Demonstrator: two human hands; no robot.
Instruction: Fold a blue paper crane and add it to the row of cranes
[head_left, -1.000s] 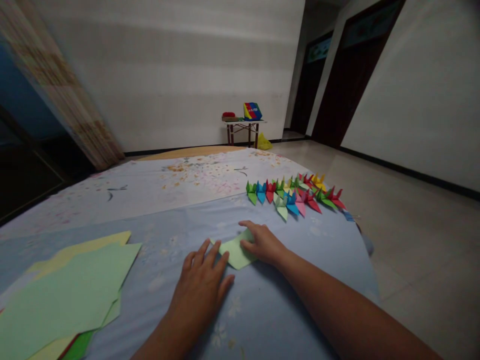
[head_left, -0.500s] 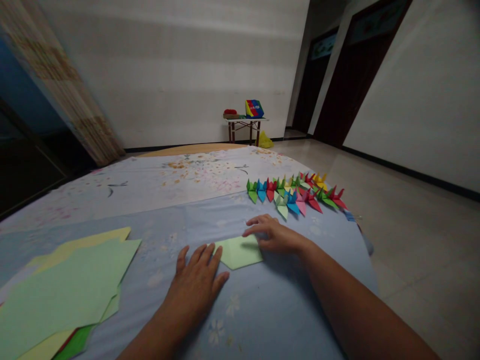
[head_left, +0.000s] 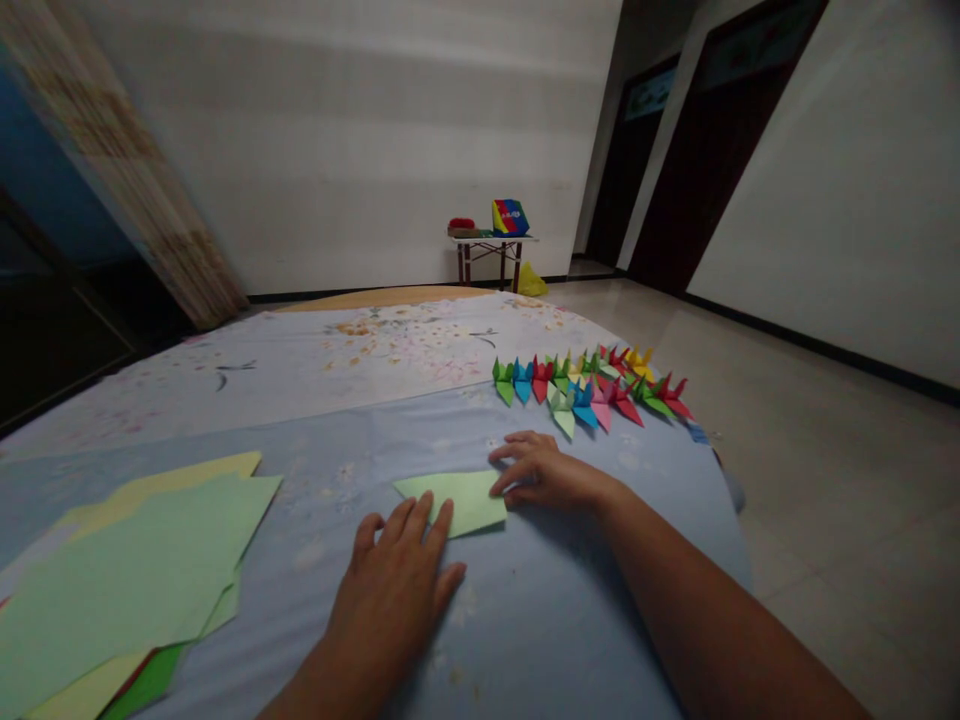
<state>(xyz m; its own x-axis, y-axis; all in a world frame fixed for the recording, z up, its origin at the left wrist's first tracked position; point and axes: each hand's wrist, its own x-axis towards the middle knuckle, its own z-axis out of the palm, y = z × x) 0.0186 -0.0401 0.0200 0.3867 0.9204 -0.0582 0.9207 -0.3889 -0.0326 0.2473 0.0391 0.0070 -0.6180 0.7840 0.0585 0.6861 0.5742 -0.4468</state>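
A folded pale green paper [head_left: 454, 502] lies on the blue floral bedsheet [head_left: 390, 440], its long axis running left to right and tapering to a point at the left. The right hand [head_left: 544, 472] sits at its right end with fingers curled; in this dim view, I cannot tell whether the thumb pinches it. The open left hand [head_left: 394, 590] lies flat, its fingertips at the paper's near edge. A row of origami cranes [head_left: 577, 395] stands farther off to the right, loose coloured paper sheets [head_left: 127, 570] lie near left, and a small folding table [head_left: 491, 241] stands against the far wall [head_left: 337, 150].

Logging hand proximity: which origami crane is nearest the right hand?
The pale green crane, front of the group just beyond the right hand; it sits forward of the others, which all lie farther back.
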